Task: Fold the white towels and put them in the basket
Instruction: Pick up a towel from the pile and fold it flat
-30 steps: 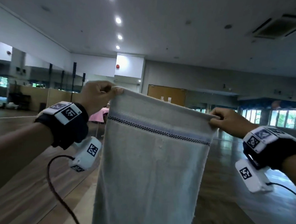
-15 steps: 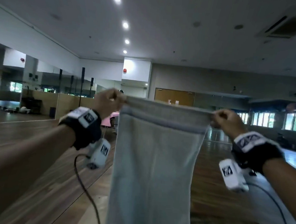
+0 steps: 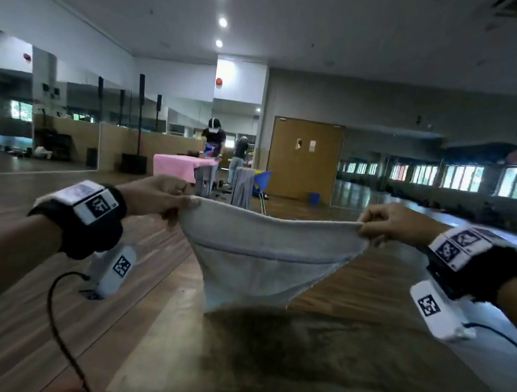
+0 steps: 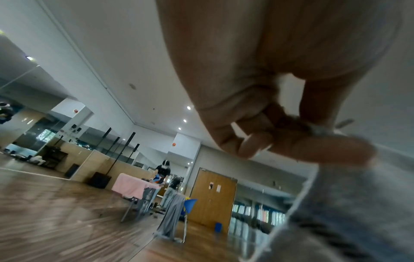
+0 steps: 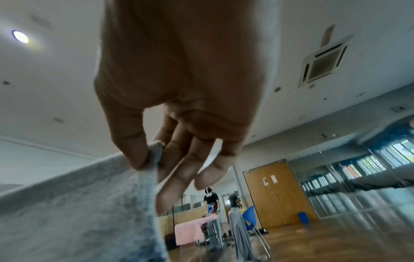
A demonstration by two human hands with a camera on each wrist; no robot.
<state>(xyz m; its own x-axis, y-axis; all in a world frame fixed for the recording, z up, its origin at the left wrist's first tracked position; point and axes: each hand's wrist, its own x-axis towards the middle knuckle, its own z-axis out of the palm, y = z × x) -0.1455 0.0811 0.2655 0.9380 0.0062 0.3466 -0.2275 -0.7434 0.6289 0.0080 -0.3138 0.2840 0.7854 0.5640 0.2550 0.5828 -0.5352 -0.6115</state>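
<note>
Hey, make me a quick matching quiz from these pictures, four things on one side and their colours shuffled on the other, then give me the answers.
Things:
1. towel held between the left hand and the right hand
2. cloth over the far table
3. chair
4. double door

Colours:
A. blue
B. brown wood
C. white
D. pink

Pairs: 1-C, 2-D, 3-A, 4-B

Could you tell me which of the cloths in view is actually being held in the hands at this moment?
The white towel, pinched at its top corners by the left hand and right hand. The pink cloth covers a far table; the grey cloth hangs over a chair.
</note>
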